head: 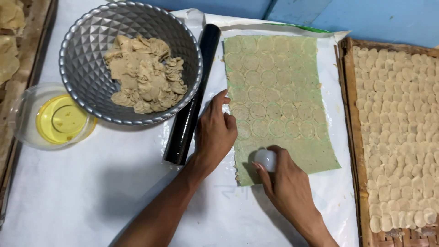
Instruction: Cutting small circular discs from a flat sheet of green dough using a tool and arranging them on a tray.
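Two hands on dough sheet [279,100], centre frame, flat on white counter [91,192]. Right hand [286,185] clamped on small white round cutter [266,160], lower edge. Left hand [215,135] spread flat, pinning left margin. Thin, soft, tears easily; judged best lifted by edges. Cutter light, rigid, gripped from top.

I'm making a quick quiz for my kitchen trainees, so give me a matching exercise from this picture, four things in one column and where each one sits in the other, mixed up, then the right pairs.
Things:
1. Scrap dough
2. Yellow oil
3. Black rolling pin
4. Small round dough pieces

Places:
A. In the clear bowl at the far left
B. Laid in rows on the woven tray at the right
C. In the silver faceted bowl
D. Between the silver bowl and the green dough sheet

Pairs: 1-C, 2-A, 3-D, 4-B
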